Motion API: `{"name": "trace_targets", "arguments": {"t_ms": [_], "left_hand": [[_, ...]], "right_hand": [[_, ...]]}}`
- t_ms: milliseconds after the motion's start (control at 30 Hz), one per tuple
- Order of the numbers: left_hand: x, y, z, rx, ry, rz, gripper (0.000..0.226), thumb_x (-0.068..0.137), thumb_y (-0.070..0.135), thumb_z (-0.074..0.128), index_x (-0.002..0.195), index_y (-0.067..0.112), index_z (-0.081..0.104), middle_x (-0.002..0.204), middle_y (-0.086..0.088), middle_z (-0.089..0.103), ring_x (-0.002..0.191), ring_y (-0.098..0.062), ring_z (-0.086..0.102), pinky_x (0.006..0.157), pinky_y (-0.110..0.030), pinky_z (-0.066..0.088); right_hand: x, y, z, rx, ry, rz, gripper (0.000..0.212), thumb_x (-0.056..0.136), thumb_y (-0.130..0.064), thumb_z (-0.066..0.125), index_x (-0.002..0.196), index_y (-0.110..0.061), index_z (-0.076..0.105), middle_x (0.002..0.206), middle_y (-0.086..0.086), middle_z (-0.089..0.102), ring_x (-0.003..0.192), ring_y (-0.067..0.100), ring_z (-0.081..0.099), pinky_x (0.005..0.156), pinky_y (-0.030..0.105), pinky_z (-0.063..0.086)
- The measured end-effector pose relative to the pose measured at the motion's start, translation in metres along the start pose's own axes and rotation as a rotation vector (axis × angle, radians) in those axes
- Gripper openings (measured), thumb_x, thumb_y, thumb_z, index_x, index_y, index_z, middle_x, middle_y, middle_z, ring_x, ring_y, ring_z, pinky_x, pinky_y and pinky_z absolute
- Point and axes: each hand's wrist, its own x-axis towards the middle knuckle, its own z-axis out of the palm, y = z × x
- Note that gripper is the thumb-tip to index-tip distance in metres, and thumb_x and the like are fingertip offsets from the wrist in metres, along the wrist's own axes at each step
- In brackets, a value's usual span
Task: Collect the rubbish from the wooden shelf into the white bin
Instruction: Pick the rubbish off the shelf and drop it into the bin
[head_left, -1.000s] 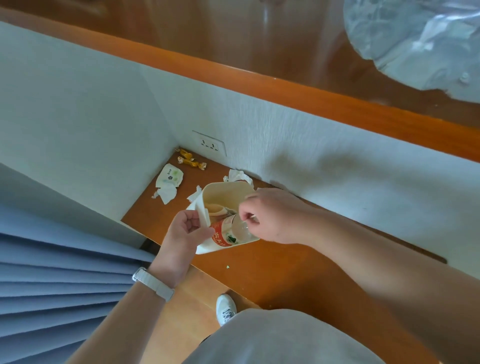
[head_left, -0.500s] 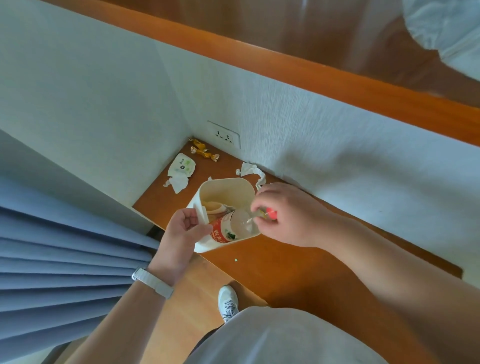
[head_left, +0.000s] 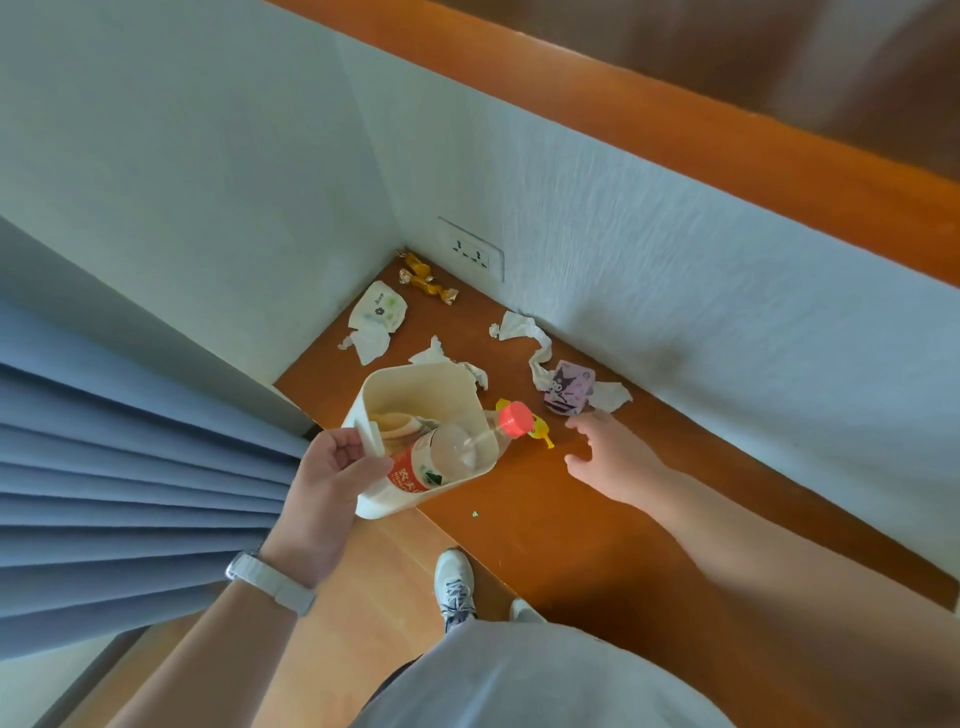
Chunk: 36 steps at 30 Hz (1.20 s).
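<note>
My left hand (head_left: 324, 483) grips the white bin (head_left: 415, 387) by its handle, tilted at the front edge of the wooden shelf (head_left: 571, 519). A clear plastic bottle (head_left: 452, 452) with a red cap lies across the bin, its neck sticking out over the rim. My right hand (head_left: 608, 452) hovers open over the shelf, just right of a small yellow wrapper (head_left: 537, 431). Rubbish lies on the shelf: a purple cartoon packet (head_left: 569, 392), crumpled tissues (head_left: 524, 332), a white printed packet (head_left: 379, 312) and gold sweet wrappers (head_left: 423, 280) in the corner.
White walls close the shelf at the back and left, with a socket (head_left: 470, 249) low on the back wall. A blue curtain (head_left: 119, 467) hangs at the left. Below the shelf edge are a wooden floor and my white shoe (head_left: 454, 587).
My right hand let go of the bottle, which now rests in the bin, and moved right, opening over the shelf. The view shifted, revealing more rubbish.
</note>
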Motion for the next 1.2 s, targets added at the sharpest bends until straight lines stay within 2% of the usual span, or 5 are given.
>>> {"name": "trace_targets", "arguments": {"t_ms": [233,400,633,833,1200], "left_hand": [[-0.003,-0.001,-0.008,0.001,0.045,-0.017,0.053,0.068,0.014,0.075,0.117,0.003,0.056,0.103,-0.016,0.072,0.086,-0.025,0.075,0.066,-0.025,0.059],[0.002,-0.001,-0.012,0.001,0.038,-0.022,0.053,0.067,0.013,0.076,0.115,0.002,0.057,0.101,-0.016,0.073,0.085,-0.027,0.075,0.066,-0.025,0.059],[0.023,0.005,-0.019,-0.018,-0.006,-0.019,0.045,0.075,0.007,0.076,0.116,0.004,0.057,0.096,-0.011,0.073,0.082,-0.022,0.075,0.063,-0.023,0.058],[0.048,0.011,-0.023,0.098,-0.096,0.003,0.054,0.066,0.029,0.080,0.114,0.016,0.058,0.092,0.001,0.074,0.090,-0.021,0.074,0.068,-0.025,0.058],[0.071,0.027,-0.025,0.140,-0.230,0.115,0.064,0.056,0.040,0.086,0.111,0.019,0.060,0.096,0.000,0.074,0.095,-0.024,0.072,0.081,-0.037,0.057]], "right_hand": [[0.044,-0.026,0.036,-0.079,0.194,-0.089,0.045,0.086,-0.031,0.069,0.125,-0.016,0.053,0.116,0.004,0.060,0.088,0.018,0.062,0.060,0.023,0.047],[0.066,-0.037,0.046,-0.072,0.147,0.091,0.005,0.089,-0.022,0.055,0.091,-0.021,0.051,0.099,0.001,0.057,0.072,0.016,0.053,0.050,0.028,0.041],[0.042,-0.055,0.018,0.212,0.171,0.079,0.019,0.086,-0.022,0.057,0.067,-0.019,0.054,0.060,-0.002,0.053,0.050,0.013,0.049,0.046,0.029,0.037],[-0.003,-0.102,-0.067,0.434,0.406,0.042,0.011,0.086,-0.039,0.067,0.086,-0.030,0.060,0.076,-0.008,0.061,0.065,0.012,0.059,0.056,0.030,0.045],[-0.036,-0.225,-0.092,-0.093,0.393,-0.148,0.020,0.088,-0.042,0.058,0.088,-0.022,0.056,0.076,-0.006,0.055,0.062,0.013,0.049,0.050,0.029,0.031]]}}
